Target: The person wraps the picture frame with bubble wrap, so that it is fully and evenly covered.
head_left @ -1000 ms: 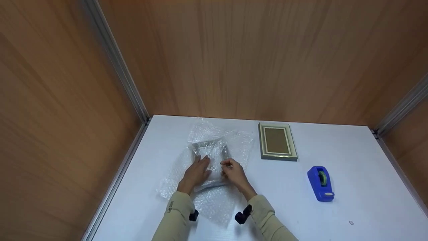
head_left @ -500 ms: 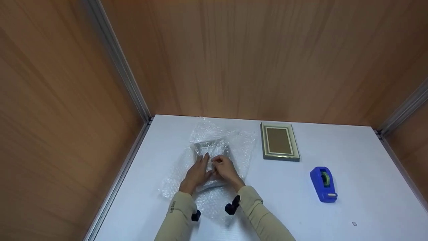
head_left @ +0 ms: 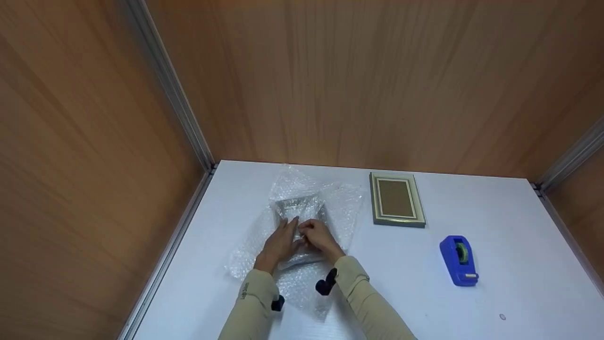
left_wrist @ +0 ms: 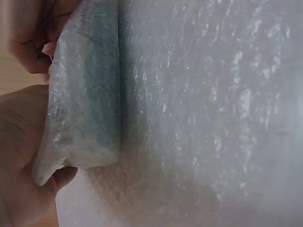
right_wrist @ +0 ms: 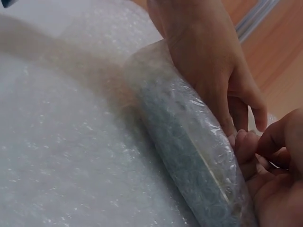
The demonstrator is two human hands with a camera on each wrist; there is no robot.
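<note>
Bubble wrap (head_left: 295, 293) lies spread on the white table, folded over a picture frame (head_left: 295, 202) whose dark edge shows through, also in the left wrist view, where the wrapped frame (left_wrist: 102, 71) has its near side facing the camera. My left hand (head_left: 279, 243) rests on top of the fold, fingers stretched forward. Close beside its thumb, my right hand (head_left: 321, 236) has its fingertips pinched together over the wrap. In the right wrist view a thin, clear bit of tape (right_wrist: 271, 165) shows at those fingertips, mostly hidden by them.
A second picture frame (head_left: 396, 196), gold-green with a brown centre, lies at the back right. A blue tape dispenser (head_left: 458, 262) stands nearer on the right, with a small clear disc (head_left: 502, 317) in front of it. Wood panels (head_left: 330, 94) border the white table (head_left: 396, 283).
My right hand has moved left across the wrapped frame, up to my left hand, and stays there. My left hand has hardly moved; the view has shifted slightly.
</note>
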